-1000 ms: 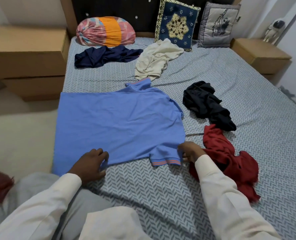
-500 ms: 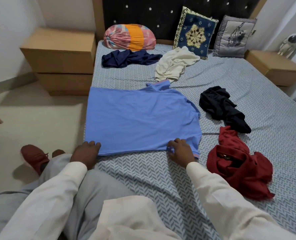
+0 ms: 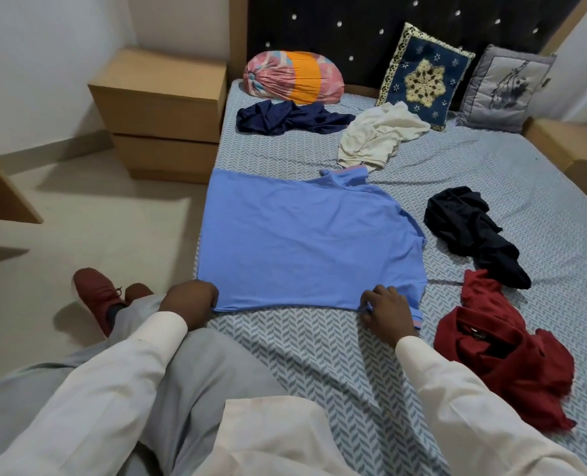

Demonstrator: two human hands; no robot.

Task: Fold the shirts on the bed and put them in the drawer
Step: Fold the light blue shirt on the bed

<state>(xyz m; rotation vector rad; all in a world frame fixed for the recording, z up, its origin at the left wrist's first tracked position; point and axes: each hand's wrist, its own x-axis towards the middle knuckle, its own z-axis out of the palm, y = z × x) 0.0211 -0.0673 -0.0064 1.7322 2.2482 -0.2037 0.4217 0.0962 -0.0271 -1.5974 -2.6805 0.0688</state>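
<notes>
Head cam: blue polo shirt (image 3: 302, 242) is spread flat on the bed (image 3: 319, 355), right past both hands. Left hand (image 3: 190, 298) is curled around its near left corner, and the right hand (image 3: 386, 310) pinches the near edge by the sleeve. Crumpled red shirt (image 3: 501, 352) sits just right of the right hand, with the black shirt (image 3: 467, 228) beyond it. Bedside drawer unit (image 3: 161, 111) is well beyond the left hand.

Both your white-sleeved arms reach forward; your left hand (image 3: 190, 298) grips the blue shirt (image 3: 302, 242) at its near corner, and your right hand (image 3: 386, 310) pinches its hem.
</notes>
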